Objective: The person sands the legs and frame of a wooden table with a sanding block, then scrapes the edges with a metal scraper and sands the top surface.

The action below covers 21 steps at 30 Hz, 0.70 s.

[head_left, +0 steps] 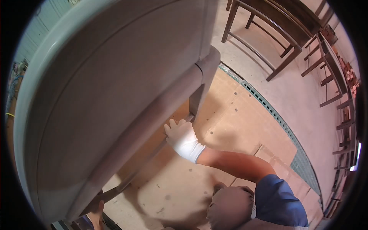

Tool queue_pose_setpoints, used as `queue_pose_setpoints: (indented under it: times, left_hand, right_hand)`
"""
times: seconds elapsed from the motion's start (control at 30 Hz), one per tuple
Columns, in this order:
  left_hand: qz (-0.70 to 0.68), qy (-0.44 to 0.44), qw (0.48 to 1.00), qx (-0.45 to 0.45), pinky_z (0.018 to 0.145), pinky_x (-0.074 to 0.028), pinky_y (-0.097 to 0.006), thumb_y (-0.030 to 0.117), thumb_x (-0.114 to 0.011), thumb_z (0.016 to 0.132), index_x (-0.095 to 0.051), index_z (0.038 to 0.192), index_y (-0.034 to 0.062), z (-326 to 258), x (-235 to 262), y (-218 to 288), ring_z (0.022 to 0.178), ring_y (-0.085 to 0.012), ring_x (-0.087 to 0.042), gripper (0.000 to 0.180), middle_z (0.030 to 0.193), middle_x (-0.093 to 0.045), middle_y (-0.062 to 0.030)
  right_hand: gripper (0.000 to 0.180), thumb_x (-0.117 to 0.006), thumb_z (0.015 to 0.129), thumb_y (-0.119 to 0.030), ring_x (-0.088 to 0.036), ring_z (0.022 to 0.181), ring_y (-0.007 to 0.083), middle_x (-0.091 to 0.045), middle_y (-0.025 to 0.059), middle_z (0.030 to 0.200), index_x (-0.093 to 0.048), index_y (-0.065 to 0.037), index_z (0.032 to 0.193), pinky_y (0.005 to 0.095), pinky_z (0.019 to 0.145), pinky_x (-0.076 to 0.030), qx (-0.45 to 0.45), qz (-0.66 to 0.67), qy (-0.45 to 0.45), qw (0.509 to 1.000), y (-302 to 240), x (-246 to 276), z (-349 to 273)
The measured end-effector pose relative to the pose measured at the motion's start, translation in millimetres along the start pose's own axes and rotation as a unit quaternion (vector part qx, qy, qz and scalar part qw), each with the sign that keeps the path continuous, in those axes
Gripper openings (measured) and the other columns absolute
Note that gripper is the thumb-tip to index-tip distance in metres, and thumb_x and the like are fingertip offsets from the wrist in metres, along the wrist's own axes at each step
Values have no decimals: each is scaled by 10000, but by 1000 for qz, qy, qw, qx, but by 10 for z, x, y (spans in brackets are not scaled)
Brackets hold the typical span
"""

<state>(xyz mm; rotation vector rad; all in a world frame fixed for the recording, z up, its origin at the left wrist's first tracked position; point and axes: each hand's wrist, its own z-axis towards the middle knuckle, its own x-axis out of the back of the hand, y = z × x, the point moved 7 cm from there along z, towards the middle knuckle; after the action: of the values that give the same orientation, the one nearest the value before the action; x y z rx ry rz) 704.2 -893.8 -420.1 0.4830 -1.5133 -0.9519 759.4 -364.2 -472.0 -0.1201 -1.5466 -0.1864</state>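
1. As the big grey-brown furniture panel (115, 84) leans across the view from 7 round to 12 o'clock, its rounded rim and inset curved groove face the person; a thick, soft-edged rail (142, 124) runs along its lower side.
2. Beneath that rail, a squared leg (196, 100) stands just above the centre, and a slim stretcher (150, 158) slopes from it toward 7 o'clock.
3. Just below the centre, the right hand (183, 138) wears a white glove and lies over the stretcher, near the leg. Its fingers are bent and slightly parted—whether they close around the bar, I cannot tell.
4. Around 7 o'clock, the left hand (99, 211) shows only in part, at the panel's lower end; I cannot tell if its fingers grasp anything.
5. A blue short sleeve (280, 199) covers the right upper arm at about 4 to 5 o'clock.
6. Under the arm lies a tan floor sheet (237, 119) with dark spots, edged by a green perforated strip (264, 102) from 2 to 4 o'clock.
7. Beyond the strip, a dark brown wooden frame (281, 48) on legs stands at 1 to 2 o'clock—more such frames curve down past 3.
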Motion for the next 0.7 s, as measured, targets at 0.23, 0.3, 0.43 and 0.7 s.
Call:
queue_pose_setpoints:
  times: [0.23, 0.3, 0.43, 0.7]
  left_hand:
    - [55, 47, 996, 49, 1032, -465, -375, 261, -813, 832, -610, 1280, -40, -13, 15, 270, 1103, -276, -639, 577, 1162, -682, -134]
    - [85, 8, 996, 35, 1028, -471, -380, 280, -827, 820, -599, 1293, -38, -61, -86, 456, 1111, -279, -641, 615, 1174, -681, -143]
    - [131, -67, 989, -17, 1020, -486, -415, 329, -855, 799, -563, 1343, -23, -304, -268, 661, 1132, -293, -644, 711, 1188, -675, -164]
    - [85, -46, 995, 38, 996, -489, -432, 266, -786, 822, -555, 1359, -12, -483, -342, 370, 1112, -301, -638, 648, 1184, -648, -152]
  right_hand:
    - [281, -653, 946, -298, -622, 938, 235, -650, 63, 1014, -686, -95, 1138, 344, 667, -496, -100, -198, -95, 970, 355, 61, 53]
    - [186, -686, 918, -212, -611, 1001, 229, -664, 54, 1037, -743, -112, 1065, 326, 689, -471, -90, -172, -69, 979, 263, -43, 10]
    - [250, -643, 959, -341, -649, 976, 274, -669, 66, 1004, -748, -117, 993, 412, 709, -499, -125, -58, -7, 990, 700, -31, -10]
    - [240, -646, 955, -310, -607, 938, 273, -605, 13, 1058, -634, -106, 1081, 404, 681, -465, -135, 288, 94, 943, 910, -141, -335]
